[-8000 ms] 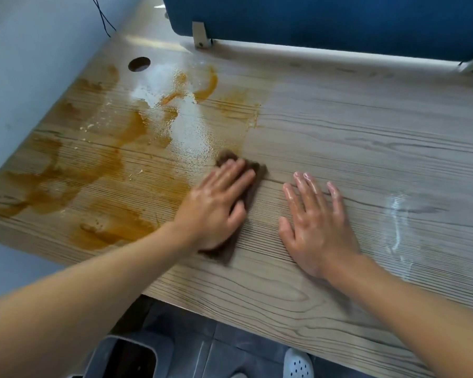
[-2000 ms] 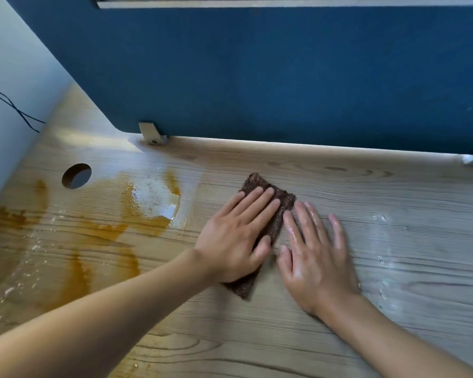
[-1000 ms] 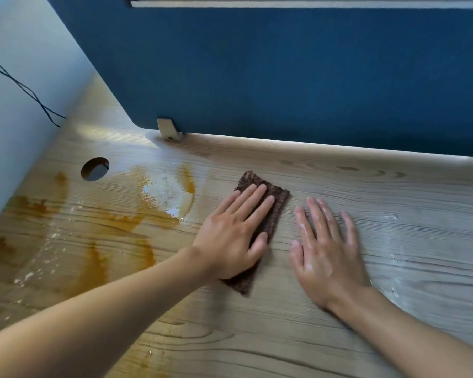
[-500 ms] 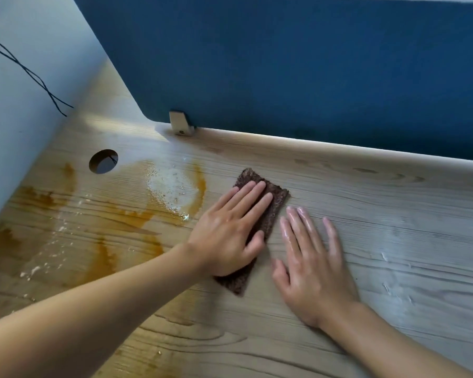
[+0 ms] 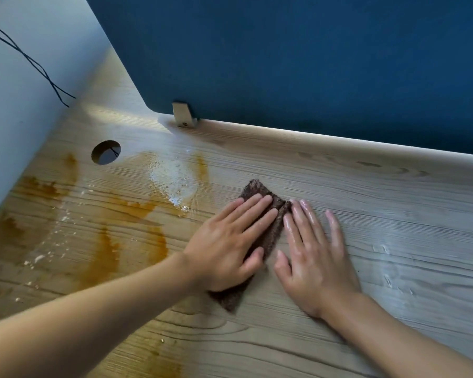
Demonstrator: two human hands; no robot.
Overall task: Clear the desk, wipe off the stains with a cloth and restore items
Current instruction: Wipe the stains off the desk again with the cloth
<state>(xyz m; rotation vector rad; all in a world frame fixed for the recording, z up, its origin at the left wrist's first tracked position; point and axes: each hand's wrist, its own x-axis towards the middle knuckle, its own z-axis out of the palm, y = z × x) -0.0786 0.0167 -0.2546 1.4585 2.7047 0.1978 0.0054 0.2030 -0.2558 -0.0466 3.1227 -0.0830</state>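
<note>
Two hands are down flat on the counter (image 5: pixel 379 192) as I watch from my end. The left hand (image 5: pixel 224 244) presses on the brown cloth (image 5: pixel 270 237), its fingers (image 5: pixel 253 207) straight and close together, curled round nothing. The cloth lies spread on the wood, one end poking out beyond the fingertips and the other showing under the heel of the hand. Just right of the cloth the right hand (image 5: pixel 317 260) rests palm down, fingers straight and a little apart, shiny with wet. Its forefinger touches the cloth's edge. Left of the cloth I see orange-brown stains (image 5: pixel 107 249) dotted with pale crumbs, and a glossy wet patch (image 5: pixel 172 181) close by. Farther left of the cloth is a round cable hole (image 5: pixel 105 152). Behind the cloth stands a blue partition (image 5: pixel 284 64) on a metal bracket (image 5: pixel 182 114). Right of the cloth there are faint white smears (image 5: pixel 388 271).
</note>
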